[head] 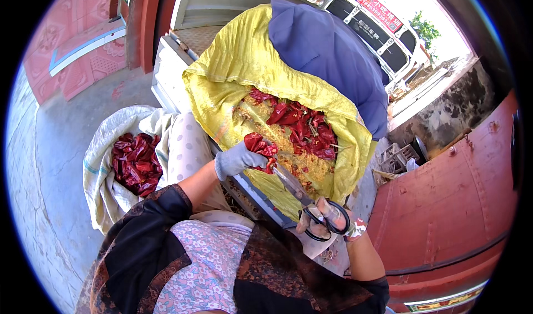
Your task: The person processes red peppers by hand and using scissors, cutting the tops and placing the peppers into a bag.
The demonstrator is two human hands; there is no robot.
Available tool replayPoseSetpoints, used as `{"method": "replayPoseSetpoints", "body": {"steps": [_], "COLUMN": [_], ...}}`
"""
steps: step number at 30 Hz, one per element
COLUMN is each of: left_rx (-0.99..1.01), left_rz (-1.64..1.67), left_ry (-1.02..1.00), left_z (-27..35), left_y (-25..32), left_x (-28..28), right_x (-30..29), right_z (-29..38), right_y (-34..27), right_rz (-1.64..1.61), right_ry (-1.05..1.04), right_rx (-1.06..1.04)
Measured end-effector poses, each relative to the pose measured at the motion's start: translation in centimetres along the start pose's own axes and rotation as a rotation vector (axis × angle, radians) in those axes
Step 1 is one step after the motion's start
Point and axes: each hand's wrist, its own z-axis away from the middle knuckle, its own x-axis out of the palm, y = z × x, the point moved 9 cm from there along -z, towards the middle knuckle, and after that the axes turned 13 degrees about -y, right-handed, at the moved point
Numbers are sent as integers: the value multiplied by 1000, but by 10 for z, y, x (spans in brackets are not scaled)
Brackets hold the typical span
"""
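In a grey glove, my left hand (241,160) grips a small bunch of dried red chili peppers (261,144) over the near side of an open yellow woven sack (229,68). My right hand (329,220), in a stained glove, holds black-handled scissors (295,187). Their blades point up and left, with the tips at the lower end of the bunch. Inside the yellow sack lie more dried chilies (310,130), stem pieces and many loose yellow seeds (266,126). To my left, a white woven sack (104,147) holds dark red chili pods (137,164).
A blue cloth (325,43) covers the yellow sack's far side. The sack rests on a metal cargo bed (170,68). A vehicle (370,26) with a sign stands beyond. At right are a red metal door (433,197) and a crate (393,160); concrete floor (62,147) lies left.
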Motion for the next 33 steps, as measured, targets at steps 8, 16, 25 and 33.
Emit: {"method": "replayPoseSetpoints", "body": {"steps": [8, 16, 25, 33], "left_rx": [172, 227, -21, 38], "left_rz": [-351, -199, 982, 1102], "left_ry": [-105, -52, 99, 112], "left_z": [0, 21, 6, -2], "left_y": [38, -13, -56, -37], "left_x": [18, 5, 26, 52], "right_x": [-1, -2, 1, 24], "right_z": [-2, -20, -39, -112], "right_y": [11, 17, 51, 72], "right_rz": [-20, 18, -294, -627], "right_ry": [145, 24, 74, -359], "right_rx": [152, -155, -317, -744]}}
